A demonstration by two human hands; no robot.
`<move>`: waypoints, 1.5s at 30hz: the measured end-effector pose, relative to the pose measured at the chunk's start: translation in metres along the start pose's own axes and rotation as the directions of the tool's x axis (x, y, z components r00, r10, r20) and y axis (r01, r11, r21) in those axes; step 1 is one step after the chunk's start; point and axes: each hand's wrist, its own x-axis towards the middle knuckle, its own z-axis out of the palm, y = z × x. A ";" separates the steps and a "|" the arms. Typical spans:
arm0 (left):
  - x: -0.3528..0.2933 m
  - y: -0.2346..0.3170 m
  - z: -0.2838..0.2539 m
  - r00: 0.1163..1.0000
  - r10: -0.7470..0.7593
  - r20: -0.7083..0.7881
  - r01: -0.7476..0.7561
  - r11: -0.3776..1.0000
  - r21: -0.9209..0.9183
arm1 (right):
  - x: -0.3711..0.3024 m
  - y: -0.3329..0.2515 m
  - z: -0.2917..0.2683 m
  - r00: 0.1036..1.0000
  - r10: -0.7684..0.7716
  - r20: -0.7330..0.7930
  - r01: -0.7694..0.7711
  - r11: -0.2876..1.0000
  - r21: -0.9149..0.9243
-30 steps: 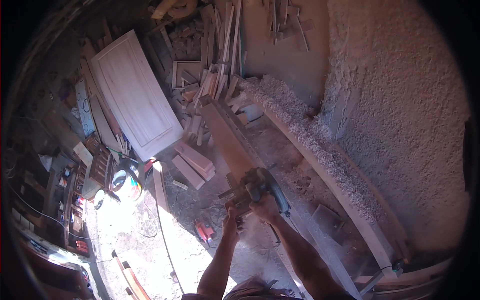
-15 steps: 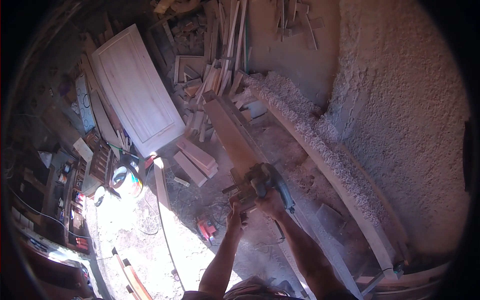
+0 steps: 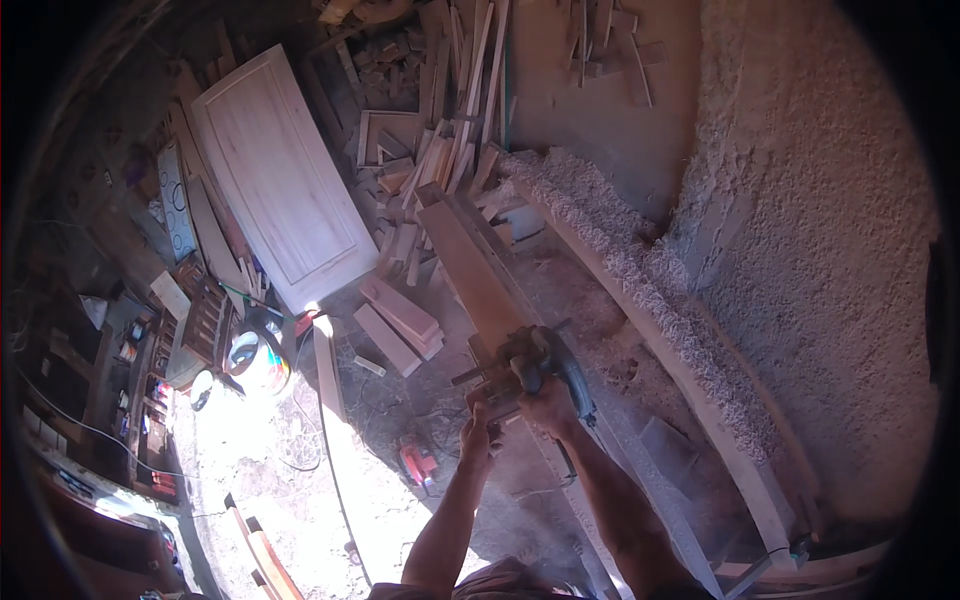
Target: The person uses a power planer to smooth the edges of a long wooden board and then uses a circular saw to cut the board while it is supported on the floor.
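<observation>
A dark circular saw [image 3: 540,360] rests on a long reddish-brown board [image 3: 470,275] that runs away from me toward the upper left. My right hand [image 3: 550,408] is closed around the saw's rear handle. Beside it, my left hand [image 3: 481,430] has its fingers curled at the left edge of the saw's base and the board. Exactly what those left fingers grip is hidden. A short bar [image 3: 467,377] sticks out to the left of the saw, just beyond my left hand.
A long beam [image 3: 640,310] heaped with wood shavings lies to the right. A pale panelled door [image 3: 290,180] leans at the far left, near stacked short boards [image 3: 400,320] and offcuts [image 3: 430,150]. A white bucket [image 3: 255,362], a red tool [image 3: 418,462] and cables lie on the left.
The whole scene sits slightly farther right in the picture. Both hands and the saw keep nearly the same place on the board, with no change of grip visible.
</observation>
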 end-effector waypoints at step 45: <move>0.083 0.051 0.000 0.997 0.058 -0.055 -0.059 0.998 -0.006 | 0.100 0.010 0.047 1.000 -0.007 0.028 0.005 0.998 0.057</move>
